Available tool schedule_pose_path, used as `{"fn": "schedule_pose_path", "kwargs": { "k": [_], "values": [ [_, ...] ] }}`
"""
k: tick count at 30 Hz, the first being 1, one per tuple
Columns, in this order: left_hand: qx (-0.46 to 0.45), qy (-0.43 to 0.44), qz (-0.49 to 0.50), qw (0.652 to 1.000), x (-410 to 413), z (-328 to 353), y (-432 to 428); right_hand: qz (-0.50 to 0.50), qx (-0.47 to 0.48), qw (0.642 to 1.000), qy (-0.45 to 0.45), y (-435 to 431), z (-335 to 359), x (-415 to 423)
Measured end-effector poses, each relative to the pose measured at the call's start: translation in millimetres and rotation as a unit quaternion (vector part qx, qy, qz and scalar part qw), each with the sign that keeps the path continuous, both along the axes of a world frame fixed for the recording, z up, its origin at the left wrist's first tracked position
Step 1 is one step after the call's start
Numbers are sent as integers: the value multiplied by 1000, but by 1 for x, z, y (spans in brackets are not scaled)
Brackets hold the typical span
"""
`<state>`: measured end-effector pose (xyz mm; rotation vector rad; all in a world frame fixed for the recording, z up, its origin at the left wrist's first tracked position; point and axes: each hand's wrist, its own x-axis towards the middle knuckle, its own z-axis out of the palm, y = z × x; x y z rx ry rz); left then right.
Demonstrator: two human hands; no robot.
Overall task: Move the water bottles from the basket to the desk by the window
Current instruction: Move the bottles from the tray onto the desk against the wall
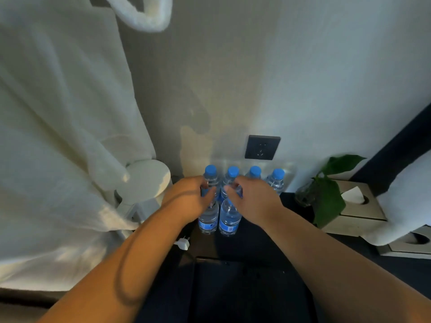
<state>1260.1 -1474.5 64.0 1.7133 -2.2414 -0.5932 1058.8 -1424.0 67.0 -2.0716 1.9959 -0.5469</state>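
Several clear water bottles with blue caps and blue labels stand on the dark desk (261, 238) by the wall. A back row (277, 180) lines up against the wall under the socket. In front of it stand two more bottles, a left one (208, 220) and a right one (229, 221). My left hand (189, 197) is closed around the top of the front left bottle. Around the top of the front right bottle my right hand (253, 200) is closed. Both caps are hidden by my fingers. No basket is in view.
A white curtain (58, 136) hangs at the left beside a white round lamp-like object (144, 180). A white plug (183, 244) lies near the bottles. At right are a leafy plant (326, 197), a tissue box (356, 206) and white cloth (405, 206). A wall socket (262, 147) sits above the bottles.
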Motion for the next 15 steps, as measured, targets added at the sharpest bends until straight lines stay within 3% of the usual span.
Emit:
{"fn": "schedule_pose_path", "kwargs": {
  "k": [4,9,12,15],
  "values": [
    [-9,37,46,998,-2,8,-24,-10,-56,998,0,-33,15,-10],
    [55,0,-24,998,-15,12,-53,26,122,986,107,-68,29,-11],
    [68,-21,-75,995,-22,8,-65,41,153,970,186,-80,27,-3],
    [52,-20,-90,994,-24,5,-74,50,142,970,192,-89,25,-1]
  ]
}}
